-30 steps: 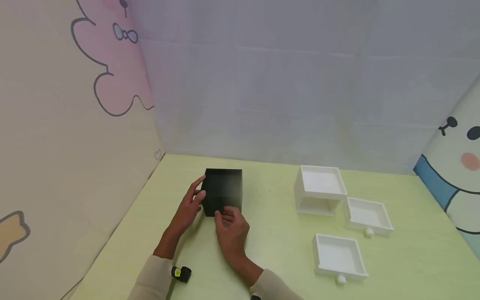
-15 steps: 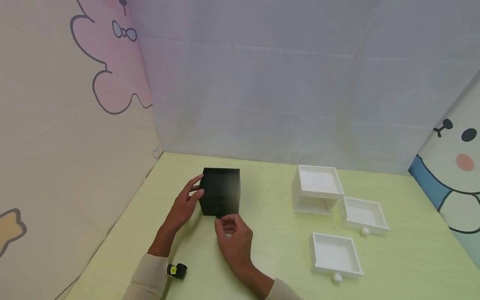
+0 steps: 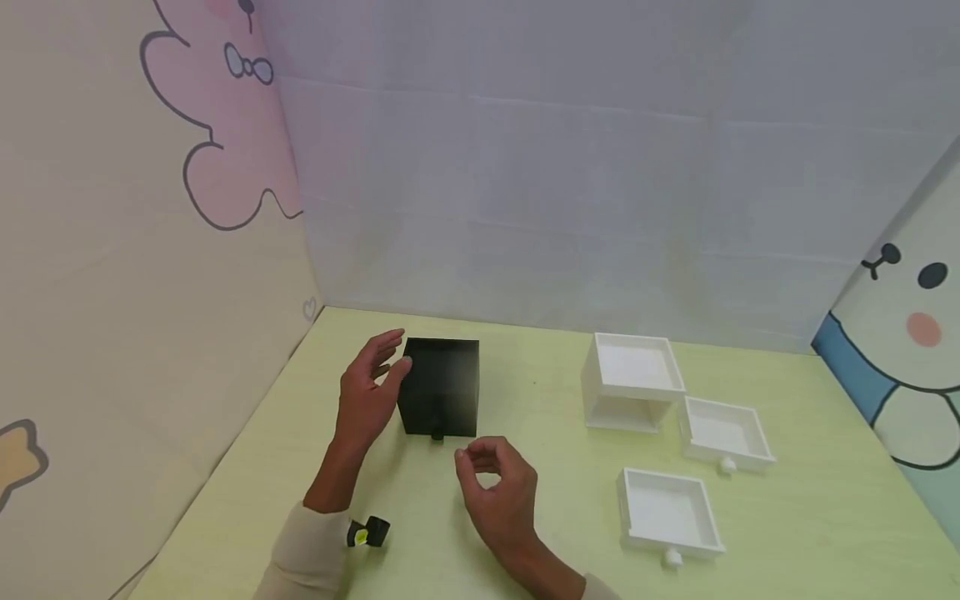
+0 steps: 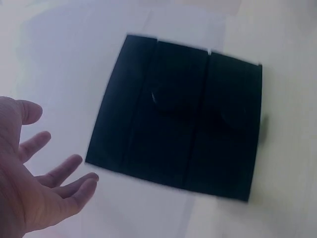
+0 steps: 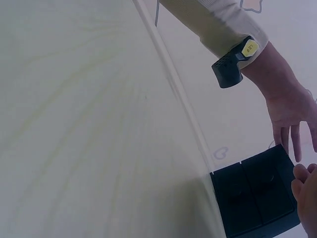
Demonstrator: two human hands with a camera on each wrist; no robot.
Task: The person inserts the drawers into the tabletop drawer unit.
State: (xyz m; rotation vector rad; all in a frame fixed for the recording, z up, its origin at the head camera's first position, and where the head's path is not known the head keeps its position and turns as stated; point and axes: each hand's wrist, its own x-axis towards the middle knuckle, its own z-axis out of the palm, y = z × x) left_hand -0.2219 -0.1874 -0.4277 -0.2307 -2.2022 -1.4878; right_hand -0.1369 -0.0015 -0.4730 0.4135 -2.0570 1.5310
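Note:
A small black cabinet (image 3: 442,379) stands at the left of the table. A small black knob (image 3: 437,436) sticks out low on its front. Seams divide its front (image 4: 168,119) into panels in the left wrist view. Beside the cabinet's left side is my left hand (image 3: 365,404), its fingers spread and its thumb overlapping the edge in the head view. My right hand (image 3: 501,492) hovers in front and to the right of the knob, loosely curled, thumb near the index fingertip, nothing held. In the right wrist view, two knobbed drawer fronts (image 5: 255,191) show on the cabinet.
To the right stands a white cabinet (image 3: 633,390) with an open compartment in front. Two white drawers with round knobs lie on the table (image 3: 555,467): one drawer (image 3: 726,427) beside it, the other drawer (image 3: 667,510) nearer. Cloth walls (image 3: 502,208) border the table.
My right hand has let go of the black knob and drawn back toward the right. My left hand has lifted its fingers off the cabinet's side. The white pieces stay put.

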